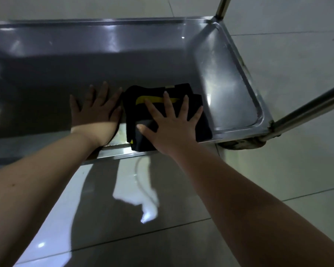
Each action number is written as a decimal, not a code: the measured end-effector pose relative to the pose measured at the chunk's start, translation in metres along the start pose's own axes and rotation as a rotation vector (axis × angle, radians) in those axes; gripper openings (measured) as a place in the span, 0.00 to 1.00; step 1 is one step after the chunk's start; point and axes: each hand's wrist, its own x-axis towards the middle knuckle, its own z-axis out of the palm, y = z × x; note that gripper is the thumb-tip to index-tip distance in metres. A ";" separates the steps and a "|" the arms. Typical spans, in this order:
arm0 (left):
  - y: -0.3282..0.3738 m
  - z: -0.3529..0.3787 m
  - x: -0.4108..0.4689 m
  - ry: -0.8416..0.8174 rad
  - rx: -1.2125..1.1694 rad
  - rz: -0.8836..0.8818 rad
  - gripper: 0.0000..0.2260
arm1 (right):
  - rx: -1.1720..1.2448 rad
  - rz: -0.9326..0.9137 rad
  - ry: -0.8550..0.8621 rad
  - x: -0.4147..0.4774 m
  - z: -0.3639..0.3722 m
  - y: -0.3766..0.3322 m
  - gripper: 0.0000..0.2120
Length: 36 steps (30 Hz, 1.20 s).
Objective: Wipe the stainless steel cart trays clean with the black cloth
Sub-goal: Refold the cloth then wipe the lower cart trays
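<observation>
A single head-worn camera looks steeply down and forward, close above both hands [135,118], with the cart tray [229,78] beyond them and floor [123,218] beneath the forearms.

Inspector: What is being worn on the arms?
Recorder: Nothing; left forearm [46,170] and right forearm [239,189] are showing bare up to the picture's edge. Left hand [96,114] and right hand [172,128] are showing bare too.
Inspector: Any markings?
Recorder: A small speck [13,185] is showing on the left forearm; the right thumbnail [139,127] is appearing short.
</observation>
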 end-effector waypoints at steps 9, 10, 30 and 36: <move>-0.001 0.003 -0.001 0.059 -0.014 -0.032 0.26 | -0.040 -0.026 -0.009 0.064 -0.013 -0.011 0.33; -0.001 0.004 -0.001 0.062 -0.011 -0.034 0.26 | -0.036 -0.024 -0.007 0.083 -0.017 -0.012 0.33; 0.003 -0.003 0.001 -0.012 -0.027 -0.053 0.25 | -0.062 -0.034 -0.031 0.025 -0.010 0.030 0.33; -0.001 -0.005 -0.001 -0.029 -0.030 -0.043 0.25 | -0.070 0.146 0.001 0.020 -0.023 0.143 0.34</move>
